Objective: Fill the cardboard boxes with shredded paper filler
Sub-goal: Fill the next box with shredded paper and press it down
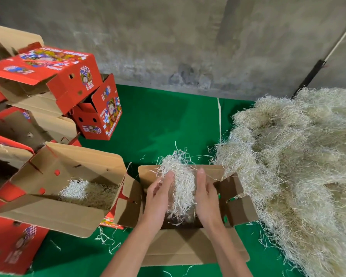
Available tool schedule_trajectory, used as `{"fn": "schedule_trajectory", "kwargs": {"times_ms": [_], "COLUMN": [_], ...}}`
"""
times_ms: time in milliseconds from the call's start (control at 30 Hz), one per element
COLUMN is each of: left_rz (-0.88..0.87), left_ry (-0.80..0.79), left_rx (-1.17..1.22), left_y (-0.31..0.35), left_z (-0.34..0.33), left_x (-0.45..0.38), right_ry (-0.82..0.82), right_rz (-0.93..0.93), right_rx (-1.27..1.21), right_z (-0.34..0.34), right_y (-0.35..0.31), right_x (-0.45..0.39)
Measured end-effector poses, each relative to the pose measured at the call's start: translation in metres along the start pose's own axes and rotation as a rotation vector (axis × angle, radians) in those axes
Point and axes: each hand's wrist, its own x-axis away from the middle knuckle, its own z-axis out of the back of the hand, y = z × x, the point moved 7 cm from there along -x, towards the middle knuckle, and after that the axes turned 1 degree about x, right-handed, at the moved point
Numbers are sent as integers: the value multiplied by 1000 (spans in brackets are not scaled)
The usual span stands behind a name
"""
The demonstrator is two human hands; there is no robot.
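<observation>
A clump of shredded paper [181, 182] is pressed between both hands, the left hand [158, 196] and the right hand [206, 196], above the open box [190, 246]; loose strands may be dropped onto the green mat [168, 120].

The top red box [48, 64] on the stack at the left has white words on its lid, seen upside down. They say "FRESH FRUIT". The small red box [100, 114] beside it, lying on its side, has the same words, "FRESH FRUIT", running along its edge near the bottom. Other marks on the boxes are cartoon pictures or print too small and blurry to read.
</observation>
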Motion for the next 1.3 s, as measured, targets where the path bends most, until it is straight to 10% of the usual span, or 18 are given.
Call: {"fn": "schedule_trajectory", "kwargs": {"times_ms": [167, 333, 600, 1300], "left_rz": [-22, -115, -18, -178], "left_ry": [-204, -48, 203, 230], "left_rx": [-14, -45, -24, -24], "left_y": [2, 14, 15, 13], "left_z": [-39, -33, 10, 2], "left_x": [12, 14, -10, -13], "right_ry": [156, 344, 164, 157], "right_rz": [146, 268, 178, 113], "right_rx": [8, 168, -4, -57], "right_z": [-6, 9, 12, 0], "right_y": [-12, -30, -19, -9], "right_x": [4, 3, -10, -9]}}
